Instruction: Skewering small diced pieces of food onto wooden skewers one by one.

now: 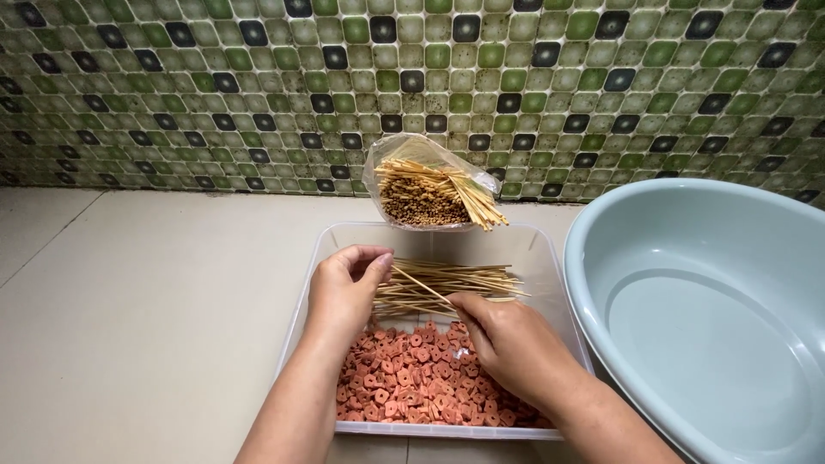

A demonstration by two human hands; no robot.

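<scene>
A clear plastic tray (320, 258) on the floor holds a heap of small orange-red ring-shaped slices (412, 387) at its near end and a bundle of bamboo skewers (464, 282) across its middle. My right hand (507, 339) pinches one bamboo skewer (421, 288) that slants up to the left. My left hand (348, 288) meets the skewer's pointed tip with thumb and fingers closed around it. Whether a slice sits on the tip is hidden by the fingers.
A clear plastic bag (430, 185) with more skewers, their ends bunched together, leans at the tray's far edge against a green and black mosaic tile wall (215, 94). A large pale blue basin (713, 318) stands at the right. Beige floor tiles (146, 318) lie to the left.
</scene>
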